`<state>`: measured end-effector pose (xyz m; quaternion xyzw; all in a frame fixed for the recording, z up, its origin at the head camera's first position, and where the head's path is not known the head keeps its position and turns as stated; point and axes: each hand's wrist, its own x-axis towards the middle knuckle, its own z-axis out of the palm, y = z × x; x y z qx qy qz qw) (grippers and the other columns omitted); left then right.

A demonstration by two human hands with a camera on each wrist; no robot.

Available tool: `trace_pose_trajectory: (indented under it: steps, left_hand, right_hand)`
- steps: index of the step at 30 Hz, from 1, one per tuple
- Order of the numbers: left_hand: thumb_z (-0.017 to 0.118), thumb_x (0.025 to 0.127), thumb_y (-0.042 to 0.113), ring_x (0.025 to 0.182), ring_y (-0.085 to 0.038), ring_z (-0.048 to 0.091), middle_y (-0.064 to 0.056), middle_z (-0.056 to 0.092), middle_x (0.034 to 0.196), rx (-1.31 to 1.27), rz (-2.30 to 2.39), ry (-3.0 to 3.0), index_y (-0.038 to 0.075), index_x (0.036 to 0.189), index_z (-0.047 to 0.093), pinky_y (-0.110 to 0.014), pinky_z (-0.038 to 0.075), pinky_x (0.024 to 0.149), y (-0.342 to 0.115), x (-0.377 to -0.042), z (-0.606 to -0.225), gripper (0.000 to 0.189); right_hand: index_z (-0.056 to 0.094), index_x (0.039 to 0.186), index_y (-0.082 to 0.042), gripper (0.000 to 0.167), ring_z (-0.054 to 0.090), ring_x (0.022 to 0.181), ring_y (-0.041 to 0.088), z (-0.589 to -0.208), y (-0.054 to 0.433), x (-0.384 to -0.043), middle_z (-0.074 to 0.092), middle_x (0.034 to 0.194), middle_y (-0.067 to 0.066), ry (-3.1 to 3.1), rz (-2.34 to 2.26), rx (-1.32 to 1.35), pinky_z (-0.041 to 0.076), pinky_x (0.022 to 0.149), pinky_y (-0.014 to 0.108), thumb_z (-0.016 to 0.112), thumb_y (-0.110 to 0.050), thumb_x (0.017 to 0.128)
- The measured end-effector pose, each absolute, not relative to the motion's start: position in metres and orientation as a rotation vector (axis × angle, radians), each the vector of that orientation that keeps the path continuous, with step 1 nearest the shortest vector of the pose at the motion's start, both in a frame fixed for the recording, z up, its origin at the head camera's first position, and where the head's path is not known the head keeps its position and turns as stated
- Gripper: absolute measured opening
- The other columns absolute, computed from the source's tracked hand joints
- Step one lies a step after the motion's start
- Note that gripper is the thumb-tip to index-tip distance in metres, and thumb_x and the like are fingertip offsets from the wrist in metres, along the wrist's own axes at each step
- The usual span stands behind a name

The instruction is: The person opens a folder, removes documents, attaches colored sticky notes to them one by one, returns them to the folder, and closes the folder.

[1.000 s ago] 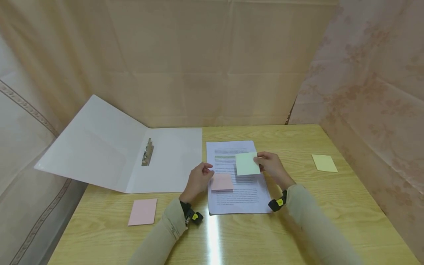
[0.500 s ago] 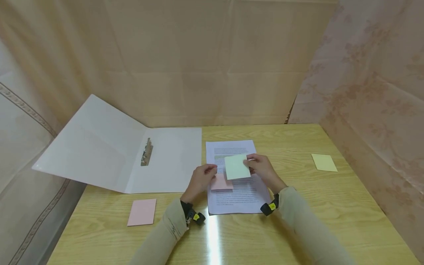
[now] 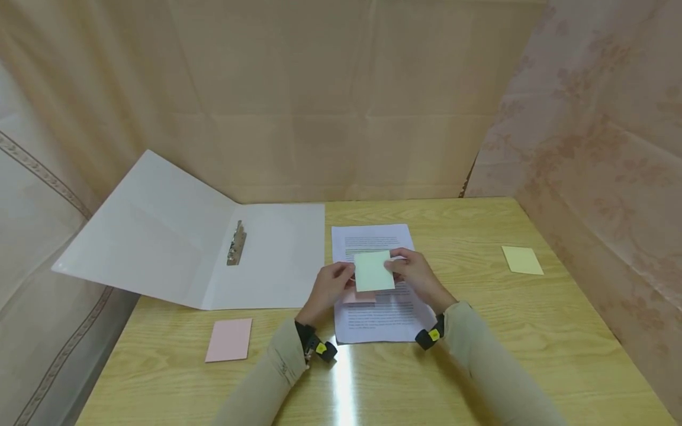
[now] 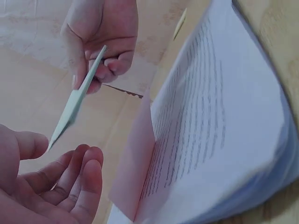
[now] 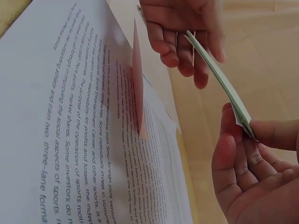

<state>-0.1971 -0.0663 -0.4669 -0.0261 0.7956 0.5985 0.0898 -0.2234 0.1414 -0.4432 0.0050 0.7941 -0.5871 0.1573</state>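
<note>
My right hand point(image 3: 421, 279) pinches a pale green sticky note pad point(image 3: 374, 272) by its right edge, thumb on top and fingers below. The pad is held above a stack of printed paper point(image 3: 380, 322). At the pad's left edge is my left hand point(image 3: 327, 290); in the left wrist view its thumb point(image 4: 32, 144) and loosely bent fingers stand apart around that edge without closing on it. A pink sticky note point(image 3: 358, 297) is on the top sheet, partly hidden by the green pad in the head view and lifting off the page in both wrist views.
Left of the paper lies an open white binder point(image 3: 282, 254) with a metal clip point(image 3: 237, 244), its cover raised. A pink sticky pad point(image 3: 229, 340) is at the table's front left. Far right lies a yellow sticky pad point(image 3: 523, 260). Curtains border the table.
My right hand has carried the green pad leftward over the paper. My left hand has moved slightly right, up to the pad's left edge.
</note>
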Motion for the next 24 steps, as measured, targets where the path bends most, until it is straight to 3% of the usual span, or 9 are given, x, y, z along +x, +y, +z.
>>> trace_pose_trajectory:
  steps: [6,16,20,24]
  left_hand:
    - [0.057,0.098,0.026,0.089,-0.017,0.066,-0.014,0.069,0.111,-0.133,1.858,2.264,0.002,0.124,0.062,-0.029,0.055,0.079,-0.066,-0.196,-0.465,0.036]
    - [0.061,0.094,0.022,0.078,-0.012,0.067,-0.015,0.073,0.104,-0.208,1.907,2.167,0.001,0.117,0.063,-0.023,0.052,0.07,-0.063,-0.196,-0.463,0.031]
    - [0.058,0.097,0.022,0.084,-0.011,0.067,-0.015,0.071,0.111,-0.179,1.944,2.114,0.0,0.123,0.062,-0.022,0.051,0.072,-0.061,-0.195,-0.463,0.034]
    - [0.054,0.099,0.022,0.097,-0.014,0.068,-0.015,0.067,0.121,-0.124,2.004,2.051,0.001,0.13,0.059,-0.022,0.052,0.078,-0.058,-0.194,-0.466,0.038]
  right_hand:
    - [0.053,0.121,0.005,0.029,0.061,0.065,0.012,-0.445,0.134,-0.222,0.07,0.088,0.007,2.273,-1.716,0.006,0.052,0.064,0.026,0.057,-0.007,0.095]
    - [0.055,0.125,0.0,0.034,0.058,0.06,0.013,-0.447,0.125,-0.218,0.064,0.08,0.004,2.352,-1.686,0.023,0.05,0.056,0.026,0.062,-0.005,0.092]
    - [0.055,0.127,-0.001,0.038,0.057,0.06,0.012,-0.448,0.123,-0.217,0.062,0.086,0.009,2.433,-1.66,-0.009,0.05,0.053,0.027,0.064,-0.002,0.089]
    - [0.059,0.126,-0.004,0.039,0.056,0.063,0.014,-0.449,0.122,-0.213,0.061,0.103,0.017,2.543,-1.584,-0.065,0.049,0.052,0.026,0.065,-0.001,0.088]
